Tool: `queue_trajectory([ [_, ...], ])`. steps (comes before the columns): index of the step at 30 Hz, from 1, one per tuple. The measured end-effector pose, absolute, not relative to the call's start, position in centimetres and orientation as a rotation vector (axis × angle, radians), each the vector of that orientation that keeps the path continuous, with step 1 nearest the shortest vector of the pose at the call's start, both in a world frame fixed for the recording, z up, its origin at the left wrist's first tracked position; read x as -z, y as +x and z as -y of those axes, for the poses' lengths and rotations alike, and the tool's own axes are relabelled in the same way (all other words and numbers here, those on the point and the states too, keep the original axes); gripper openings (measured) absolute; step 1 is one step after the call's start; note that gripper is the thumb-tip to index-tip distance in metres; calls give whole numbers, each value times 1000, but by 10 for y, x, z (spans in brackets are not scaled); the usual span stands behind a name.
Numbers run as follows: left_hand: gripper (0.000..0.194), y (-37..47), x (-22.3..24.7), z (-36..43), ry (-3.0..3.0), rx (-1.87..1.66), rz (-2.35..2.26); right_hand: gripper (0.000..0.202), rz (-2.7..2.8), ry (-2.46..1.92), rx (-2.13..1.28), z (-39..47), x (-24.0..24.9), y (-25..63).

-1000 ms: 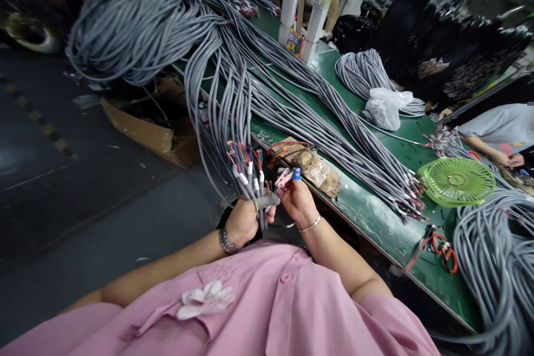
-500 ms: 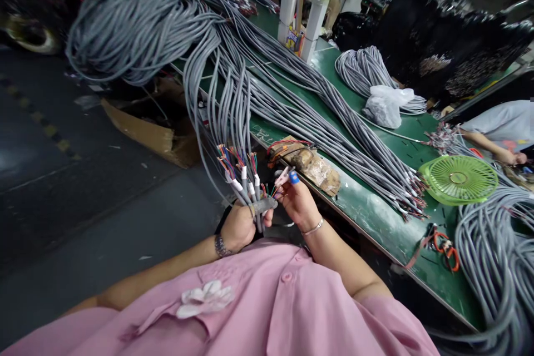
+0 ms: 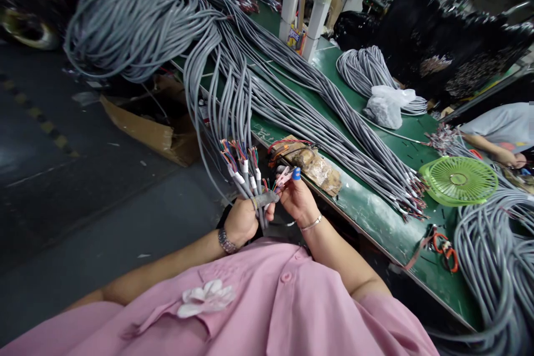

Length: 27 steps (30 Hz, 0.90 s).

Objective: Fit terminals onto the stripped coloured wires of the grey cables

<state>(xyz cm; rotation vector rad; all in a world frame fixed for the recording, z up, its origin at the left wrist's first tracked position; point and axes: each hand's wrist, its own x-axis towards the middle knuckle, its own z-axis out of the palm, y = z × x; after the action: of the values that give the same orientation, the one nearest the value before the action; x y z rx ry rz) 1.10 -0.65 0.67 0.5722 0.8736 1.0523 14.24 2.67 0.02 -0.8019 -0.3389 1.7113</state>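
Note:
My left hand (image 3: pixel 241 222) is wrapped round a bunch of grey cables (image 3: pixel 249 181), its thumb covered in grey wrapping. The cables' stripped ends point up, with white bands and thin coloured wires (image 3: pixel 233 154) fanning out. Close beside it, my right hand (image 3: pixel 298 201) pinches a small pale pink tool (image 3: pixel 284 176) that looks like a clip or snips; its exact kind is unclear. A blue cover sits on the right thumb. The tool is right by the coloured wires of one cable, and whether it grips them is too small to tell.
Long grey cables (image 3: pixel 308 105) lie across the green table (image 3: pixel 375 217). A taped brown lump (image 3: pixel 319 169) sits at its edge. Farther right are a green fan (image 3: pixel 458 179), orange-handled scissors (image 3: pixel 445 250) and a co-worker's hand (image 3: pixel 507 157). A cardboard box (image 3: pixel 142 128) stands on the floor.
Both hands stay close together, with the cables and pink tool shifted slightly. At the top, another person's arm has come further into view.

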Motion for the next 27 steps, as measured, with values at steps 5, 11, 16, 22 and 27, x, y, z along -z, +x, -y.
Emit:
queue_trajectory([
  [5,17,11,-8,7,597,-1046,-888,34,324,-801,-1683,-26,-1,139],
  [11,12,8,-8,12,569,-1084,-866,49,294,-810,-1778,-23,-2,143],
  [16,11,5,-2,16,542,-1118,-855,36,367,-828,-1744,-18,-8,145],
  [22,11,8,-1,11,505,-1134,-882,31,511,-944,-1563,-16,-2,144],
  [27,10,9,-3,10,509,-1125,-847,40,695,-1123,-1238,-16,9,145],
])
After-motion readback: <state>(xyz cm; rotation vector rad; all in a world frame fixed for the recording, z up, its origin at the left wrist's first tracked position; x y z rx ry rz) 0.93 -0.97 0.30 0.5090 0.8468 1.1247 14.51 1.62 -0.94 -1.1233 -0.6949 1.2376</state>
